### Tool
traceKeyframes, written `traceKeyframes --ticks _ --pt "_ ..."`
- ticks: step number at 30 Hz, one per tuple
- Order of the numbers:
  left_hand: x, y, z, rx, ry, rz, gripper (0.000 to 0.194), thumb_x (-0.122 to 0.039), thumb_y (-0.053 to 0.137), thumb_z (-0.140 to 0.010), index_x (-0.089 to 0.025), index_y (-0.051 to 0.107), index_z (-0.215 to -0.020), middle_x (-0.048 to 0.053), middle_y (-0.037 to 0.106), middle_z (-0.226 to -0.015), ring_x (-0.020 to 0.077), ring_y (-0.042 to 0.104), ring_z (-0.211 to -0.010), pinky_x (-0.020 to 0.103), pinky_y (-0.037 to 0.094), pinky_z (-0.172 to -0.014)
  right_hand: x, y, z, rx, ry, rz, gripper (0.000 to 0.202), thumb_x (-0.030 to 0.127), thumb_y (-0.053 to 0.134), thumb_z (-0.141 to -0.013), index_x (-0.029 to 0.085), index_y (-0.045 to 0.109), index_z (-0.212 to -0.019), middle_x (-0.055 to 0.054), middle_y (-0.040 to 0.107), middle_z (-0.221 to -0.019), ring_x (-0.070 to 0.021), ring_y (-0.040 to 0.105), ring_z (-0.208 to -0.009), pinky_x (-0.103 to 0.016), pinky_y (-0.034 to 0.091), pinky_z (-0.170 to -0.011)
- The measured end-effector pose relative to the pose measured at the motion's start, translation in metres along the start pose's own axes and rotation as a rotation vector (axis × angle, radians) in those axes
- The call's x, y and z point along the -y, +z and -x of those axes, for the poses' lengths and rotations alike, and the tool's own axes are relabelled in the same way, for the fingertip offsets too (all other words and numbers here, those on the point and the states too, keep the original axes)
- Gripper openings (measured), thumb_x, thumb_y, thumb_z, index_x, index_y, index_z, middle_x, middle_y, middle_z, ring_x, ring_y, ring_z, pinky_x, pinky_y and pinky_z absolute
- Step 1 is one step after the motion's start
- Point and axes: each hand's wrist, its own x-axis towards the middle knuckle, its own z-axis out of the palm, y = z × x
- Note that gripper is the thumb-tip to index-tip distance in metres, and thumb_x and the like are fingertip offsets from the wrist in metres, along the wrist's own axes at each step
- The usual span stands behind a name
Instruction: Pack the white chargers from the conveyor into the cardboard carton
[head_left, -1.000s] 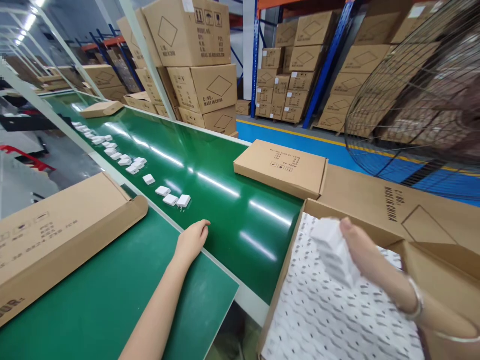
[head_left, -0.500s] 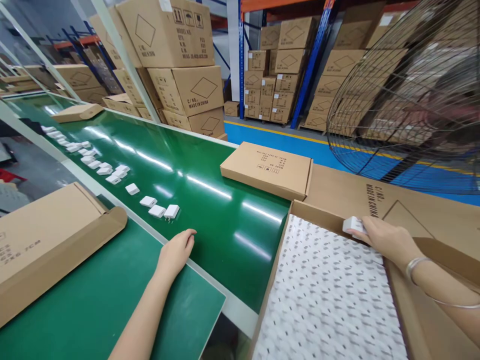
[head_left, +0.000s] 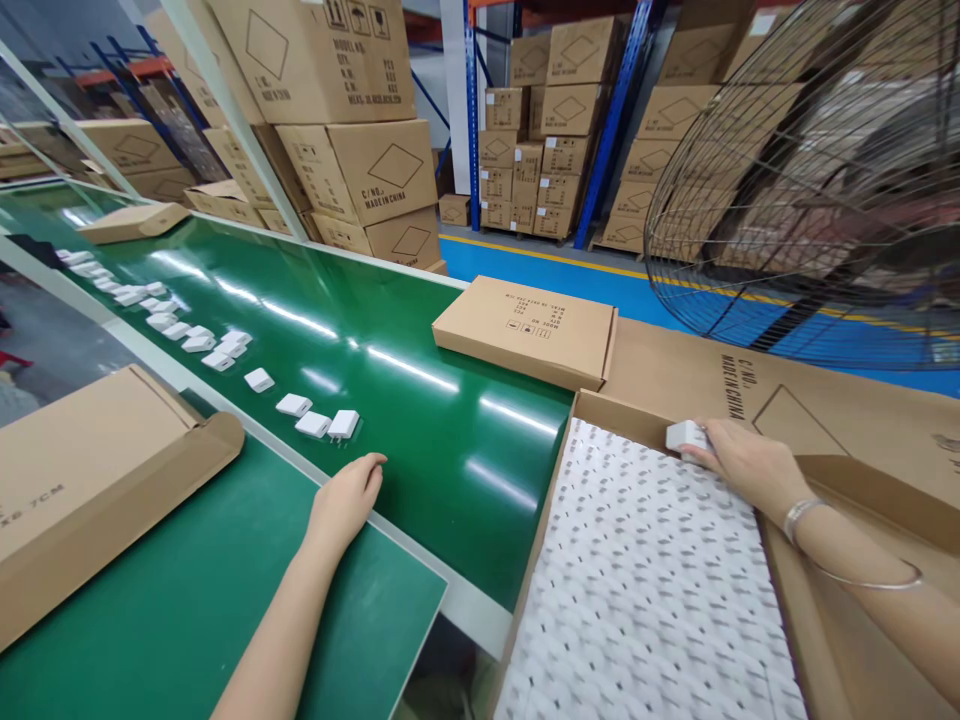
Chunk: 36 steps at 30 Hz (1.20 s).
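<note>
My right hand (head_left: 750, 462) grips a white charger (head_left: 686, 438) above the far end of an open cardboard box (head_left: 626, 412). A layer of white, patterned wrapped pieces (head_left: 645, 580) fills that box. At the edge of the green belt (head_left: 442, 460), my left hand (head_left: 349, 500) rests with its fingers curled together; whether anything is inside them is hidden. Just beyond it lie white chargers, the closest one (head_left: 344, 424) with its prongs showing. Several more form a line going back to the far left.
A closed flat box (head_left: 529, 330) sits on the belt's far side, another carton (head_left: 90, 480) at the left. Behind the open box are a large cardboard sheet (head_left: 675, 365) and a fan (head_left: 817, 200). Stacked cartons (head_left: 367, 175) stand past the belt.
My right hand has moved slightly left with the charger, along the box's far end. My left hand stays nearly where it was. The whole view has shifted a little.
</note>
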Motion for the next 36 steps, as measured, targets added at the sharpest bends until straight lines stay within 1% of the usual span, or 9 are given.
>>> traceKeyframes --ticks 4,9,15,19,23,27,29,32,36 --pt "0.001 0.001 0.000 -0.009 0.011 0.002 0.031 -0.028 0.026 -0.087 -0.025 0.052 -0.105 -0.002 0.060 -0.112 0.0166 0.056 -0.101 0.025 0.044 -0.074 0.003 -0.003 -0.001 0.043 -0.030 -0.002 0.068 0.065 0.013 -0.083 0.015 0.058 -0.083 -0.012 0.060 -0.073 -0.0225 0.056 -0.071 -0.028 0.023 -0.048" --pt "0.003 0.004 -0.001 -0.019 0.028 0.005 0.031 -0.027 0.026 -0.087 -0.025 0.052 -0.104 -0.002 0.060 -0.112 0.0161 0.055 -0.101 0.024 0.043 -0.075 0.003 -0.006 0.004 0.068 -0.030 -0.022 0.068 0.062 0.008 -0.085 0.015 0.056 -0.092 -0.013 0.061 -0.082 -0.0236 0.056 -0.080 -0.028 0.026 -0.047" --pt "0.004 0.003 0.000 -0.015 0.031 -0.005 0.031 -0.028 0.026 -0.087 -0.025 0.052 -0.105 -0.002 0.061 -0.110 0.0163 0.057 -0.098 0.024 0.043 -0.072 0.004 -0.008 0.003 0.147 -0.001 -0.057 0.060 0.061 0.013 -0.085 0.018 0.054 -0.093 -0.010 0.059 -0.089 -0.0237 0.053 -0.090 -0.029 0.033 -0.049" --pt "0.005 0.003 0.000 -0.004 0.035 -0.020 0.032 -0.028 0.027 -0.087 -0.026 0.053 -0.105 -0.002 0.062 -0.106 0.0166 0.057 -0.097 0.024 0.043 -0.070 0.005 -0.011 -0.001 0.225 0.048 -0.094 0.055 0.060 0.019 -0.084 0.019 0.054 -0.094 -0.010 0.055 -0.099 -0.0235 0.052 -0.091 -0.028 0.036 -0.047" --pt "0.005 0.004 -0.001 -0.001 0.030 -0.014 0.032 -0.028 0.027 -0.087 -0.027 0.053 -0.105 -0.002 0.063 -0.105 0.0163 0.057 -0.096 0.024 0.043 -0.069 0.005 -0.018 -0.010 0.330 0.084 -0.156 0.046 0.059 0.030 -0.082 0.020 0.055 -0.089 -0.008 0.056 -0.094 -0.0227 0.053 -0.089 -0.029 0.039 -0.052" --pt "0.004 0.003 -0.001 -0.006 0.031 -0.018 0.032 -0.028 0.027 -0.087 -0.026 0.053 -0.105 -0.002 0.063 -0.106 0.0164 0.057 -0.096 0.024 0.043 -0.070 0.002 -0.033 -0.023 0.432 0.115 -0.230 0.043 0.061 0.037 -0.079 0.024 0.058 -0.083 -0.006 0.060 -0.092 -0.0224 0.056 -0.084 -0.030 0.038 -0.055" --pt "0.003 0.002 0.000 -0.004 0.026 -0.011 0.032 -0.027 0.027 -0.087 -0.026 0.053 -0.105 -0.002 0.063 -0.105 0.0166 0.058 -0.096 0.024 0.043 -0.069 0.002 -0.042 -0.030 0.465 0.140 -0.259 0.044 0.062 0.035 -0.079 0.025 0.060 -0.080 -0.006 0.063 -0.089 -0.0231 0.058 -0.079 -0.030 0.037 -0.054" --pt "0.002 0.002 0.000 -0.019 0.012 0.029 0.031 -0.027 0.028 -0.086 -0.026 0.053 -0.104 -0.001 0.063 -0.105 0.0173 0.057 -0.096 0.024 0.043 -0.069 0.012 -0.052 -0.038 0.454 0.161 -0.293 0.050 0.058 0.022 -0.085 0.026 0.059 -0.085 -0.007 0.065 -0.089 -0.0249 0.058 -0.081 -0.032 0.037 -0.055" --pt "0.007 0.002 0.000 -0.130 -0.080 0.142 0.028 -0.026 0.031 -0.085 -0.025 0.055 -0.101 0.000 0.063 -0.103 0.0187 0.057 -0.094 0.026 0.043 -0.072 0.034 -0.045 -0.039 0.425 0.008 -0.411 0.045 0.048 0.018 -0.088 0.027 0.056 -0.099 -0.004 0.062 -0.105 -0.0212 0.056 -0.094 -0.033 0.041 -0.074"
